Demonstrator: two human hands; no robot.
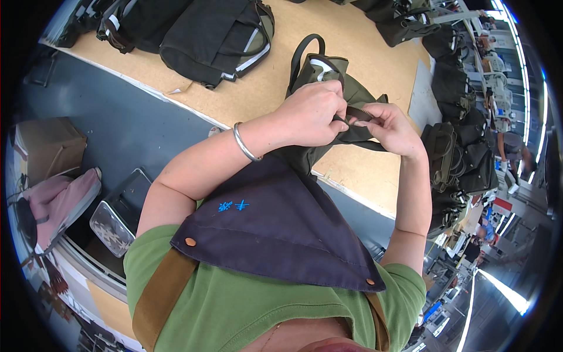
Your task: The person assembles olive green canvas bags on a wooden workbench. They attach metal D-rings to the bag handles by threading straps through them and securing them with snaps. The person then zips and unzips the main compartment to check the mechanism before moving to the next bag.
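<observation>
An olive-green fabric bag [356, 91] with a dark carrying handle and a white patch lies at the near edge of the table, in front of my body. A brown zipper [359, 112] runs along its opening between my two hands. My left hand [316, 112], with a silver bangle on the wrist, is closed in a pinch on the bag by the zipper's left end. My right hand [388, 126] pinches the zipper's edge at the right between thumb and fingers. Both fists hide part of the bag, and I cannot make out the zipper's slider.
A tan tabletop [246, 97] stretches ahead. Finished-looking dark backpacks [214, 44] lie at the far left, and more dark bags [463, 155] are piled on the right. A cardboard box [50, 146] and a clear plastic bin [111, 226] stand low at the left. Another person [513, 146] is at the far right.
</observation>
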